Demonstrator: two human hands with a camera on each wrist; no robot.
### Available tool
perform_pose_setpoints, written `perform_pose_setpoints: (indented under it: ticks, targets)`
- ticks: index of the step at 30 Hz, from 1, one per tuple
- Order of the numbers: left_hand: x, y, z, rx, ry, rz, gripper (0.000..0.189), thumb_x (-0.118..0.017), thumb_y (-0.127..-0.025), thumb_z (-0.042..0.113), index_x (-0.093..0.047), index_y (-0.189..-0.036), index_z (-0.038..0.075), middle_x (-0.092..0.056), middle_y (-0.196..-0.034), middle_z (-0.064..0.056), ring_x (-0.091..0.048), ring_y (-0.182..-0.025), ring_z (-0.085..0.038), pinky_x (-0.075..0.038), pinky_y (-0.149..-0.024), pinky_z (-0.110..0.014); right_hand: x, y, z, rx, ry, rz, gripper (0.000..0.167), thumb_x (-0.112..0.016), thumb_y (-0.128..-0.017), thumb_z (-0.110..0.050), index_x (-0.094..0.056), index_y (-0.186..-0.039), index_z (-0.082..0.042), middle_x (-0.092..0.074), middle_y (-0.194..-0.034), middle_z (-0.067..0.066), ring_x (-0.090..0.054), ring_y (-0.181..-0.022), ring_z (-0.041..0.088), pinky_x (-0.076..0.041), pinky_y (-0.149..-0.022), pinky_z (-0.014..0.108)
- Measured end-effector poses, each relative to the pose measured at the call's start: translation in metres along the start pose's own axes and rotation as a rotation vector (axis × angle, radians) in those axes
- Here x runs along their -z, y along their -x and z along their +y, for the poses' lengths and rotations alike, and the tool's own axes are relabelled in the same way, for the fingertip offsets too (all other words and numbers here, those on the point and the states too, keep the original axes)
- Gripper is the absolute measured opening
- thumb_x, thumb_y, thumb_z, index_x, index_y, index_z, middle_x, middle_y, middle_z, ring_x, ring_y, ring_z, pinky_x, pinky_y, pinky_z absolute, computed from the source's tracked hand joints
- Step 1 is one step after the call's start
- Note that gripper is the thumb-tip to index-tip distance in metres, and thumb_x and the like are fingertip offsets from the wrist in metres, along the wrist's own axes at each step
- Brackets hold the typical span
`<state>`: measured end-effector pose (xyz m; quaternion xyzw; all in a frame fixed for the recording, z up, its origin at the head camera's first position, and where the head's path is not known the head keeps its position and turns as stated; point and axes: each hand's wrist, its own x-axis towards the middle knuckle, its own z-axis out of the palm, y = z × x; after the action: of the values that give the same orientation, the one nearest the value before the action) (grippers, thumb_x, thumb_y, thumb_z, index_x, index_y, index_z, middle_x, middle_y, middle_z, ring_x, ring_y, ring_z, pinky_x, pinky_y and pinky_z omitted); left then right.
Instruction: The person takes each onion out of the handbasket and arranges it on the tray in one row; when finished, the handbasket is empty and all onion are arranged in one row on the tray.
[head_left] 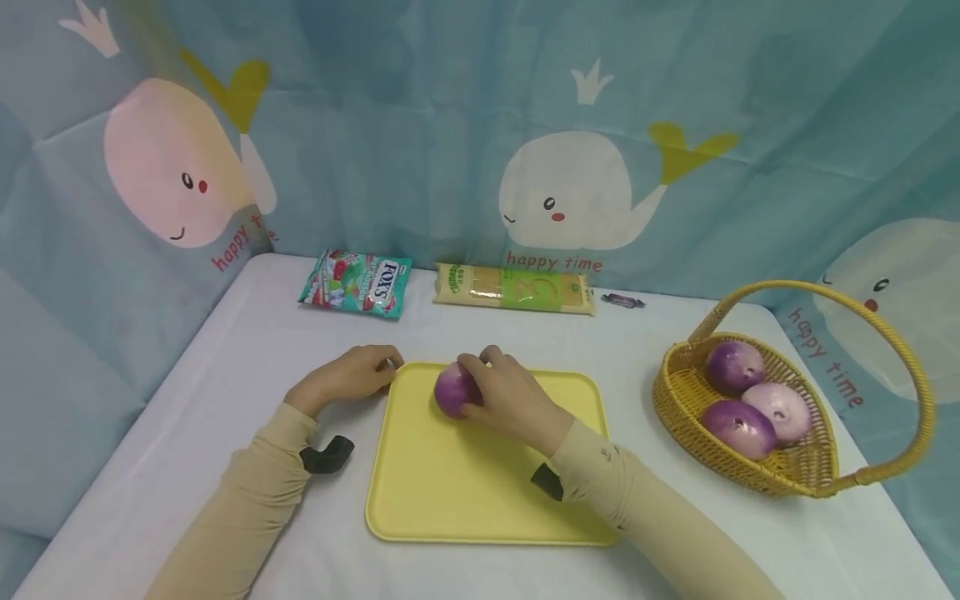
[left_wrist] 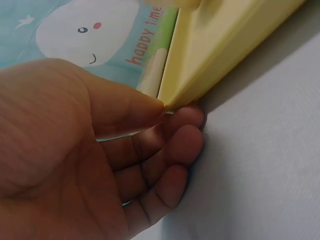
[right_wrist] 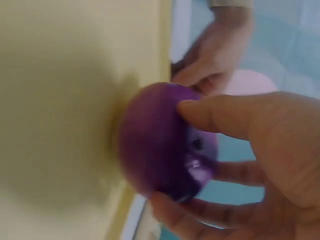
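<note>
My right hand (head_left: 517,400) grips a round purple onion (head_left: 454,392) over the far left part of a yellow tray (head_left: 480,500). In the right wrist view, the thumb and fingers spread around the onion (right_wrist: 155,140), close over the tray's surface. At the tray's far left corner is my left hand (head_left: 352,375). The left wrist view has its thumb and curled fingers (left_wrist: 185,145) pinching the corner of the tray (left_wrist: 200,75).
A yellow wicker basket (head_left: 675,408) with a tall handle holds several onions (head_left: 738,429) on the right. Along the back lie a teal FOX'S candy bag (head_left: 360,283), a long noodle packet (head_left: 517,289) and a small dark wrapped candy (head_left: 622,301). A blue curtain (head_left: 420,125) hangs behind.
</note>
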<state>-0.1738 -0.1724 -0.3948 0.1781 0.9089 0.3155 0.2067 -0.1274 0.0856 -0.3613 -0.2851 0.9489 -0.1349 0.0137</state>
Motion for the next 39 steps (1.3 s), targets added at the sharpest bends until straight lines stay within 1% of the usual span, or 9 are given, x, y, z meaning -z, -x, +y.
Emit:
perform_pose_setpoints:
  ticks: [7,11,17,22,26,28,30,36,39]
  targets:
    - [-0.002,0.004,-0.005,-0.033,0.042,-0.007,0.023,-0.046,-0.095,0.003,-0.061,-0.113,0.000,-0.062,-0.075,-0.005,-0.053,-0.066,-0.012,-0.045,-0.066,-0.028,-0.017,-0.031,-0.017,0.018,0.014,0.058,0.061,-0.077,-0.081,-0.043,-0.051,-0.125,-0.010,-0.058,-0.105,0.011,-0.060,-0.091,0.021,-0.056,-0.082,0.034]
    - [-0.003,0.005,-0.007,-0.059,0.040,-0.006,0.021,-0.046,-0.093,0.001,-0.061,-0.108,0.001,-0.061,-0.074,-0.005,-0.052,-0.065,-0.013,-0.044,-0.065,-0.028,-0.023,-0.042,-0.027,0.043,0.016,0.053,0.059,-0.075,-0.084,-0.043,-0.050,-0.127,-0.011,-0.057,-0.107,0.011,-0.060,-0.089,0.020,-0.056,-0.080,0.033]
    - [-0.004,0.005,-0.010,-0.086,0.048,-0.016,0.016,-0.047,-0.091,-0.001,-0.059,-0.099,0.005,-0.059,-0.074,-0.004,-0.051,-0.068,-0.013,-0.043,-0.068,-0.028,-0.026,-0.047,-0.034,0.054,0.029,0.038,0.060,-0.072,-0.086,-0.044,-0.049,-0.132,-0.013,-0.057,-0.113,0.011,-0.060,-0.092,0.019,-0.056,-0.082,0.031]
    - [-0.004,0.006,-0.009,-0.085,0.064,-0.023,0.020,-0.044,-0.094,-0.002,-0.059,-0.105,0.003,-0.060,-0.074,-0.006,-0.053,-0.067,-0.012,-0.043,-0.068,-0.028,-0.019,-0.041,-0.029,-0.012,-0.019,0.004,0.064,-0.069,-0.088,-0.046,-0.046,-0.139,-0.016,-0.058,-0.121,0.012,-0.063,-0.100,0.022,-0.056,-0.086,0.036]
    - [-0.003,0.005,-0.008,-0.084,0.074,-0.030,0.027,-0.043,-0.094,-0.003,-0.059,-0.116,-0.002,-0.061,-0.076,-0.007,-0.055,-0.067,-0.013,-0.044,-0.068,-0.027,0.001,-0.018,-0.006,-0.056,-0.060,0.045,0.061,-0.066,-0.090,-0.043,-0.048,-0.141,-0.014,-0.057,-0.130,0.014,-0.064,-0.106,0.028,-0.056,-0.087,0.043]
    - [-0.002,0.004,-0.007,-0.085,0.070,-0.034,0.029,-0.043,-0.093,-0.005,-0.058,-0.119,-0.004,-0.062,-0.076,-0.007,-0.055,-0.068,-0.013,-0.044,-0.069,-0.027,0.016,0.000,0.015,-0.087,-0.065,0.089,0.058,-0.065,-0.092,-0.040,-0.049,-0.140,-0.012,-0.056,-0.132,0.016,-0.064,-0.108,0.031,-0.055,-0.087,0.047]
    - [-0.001,0.002,-0.006,-0.077,0.069,-0.038,0.030,-0.043,-0.093,-0.005,-0.057,-0.120,-0.005,-0.062,-0.077,-0.007,-0.055,-0.068,-0.013,-0.045,-0.069,-0.027,0.033,0.023,0.039,-0.150,-0.069,0.127,0.055,-0.064,-0.093,-0.037,-0.050,-0.139,-0.009,-0.054,-0.135,0.019,-0.062,-0.111,0.035,-0.054,-0.089,0.050]
    - [0.004,-0.001,-0.004,-0.084,0.037,-0.043,0.024,-0.041,-0.097,-0.001,-0.058,-0.114,-0.001,-0.061,-0.076,-0.007,-0.054,-0.068,-0.013,-0.044,-0.069,-0.028,0.083,0.104,0.117,-0.442,0.032,0.183,0.049,-0.057,-0.096,-0.030,-0.051,-0.135,-0.001,-0.050,-0.131,0.031,-0.052,-0.114,0.050,-0.044,-0.089,0.064]
    - [0.005,-0.001,-0.004,-0.079,0.036,-0.044,0.024,-0.041,-0.097,-0.002,-0.057,-0.114,-0.001,-0.061,-0.076,-0.007,-0.054,-0.068,-0.014,-0.044,-0.068,-0.028,0.100,0.143,0.151,-0.599,0.099,0.096,0.053,-0.051,-0.096,-0.036,-0.050,-0.131,0.004,-0.046,-0.124,0.038,-0.048,-0.110,0.055,-0.042,-0.083,0.067]
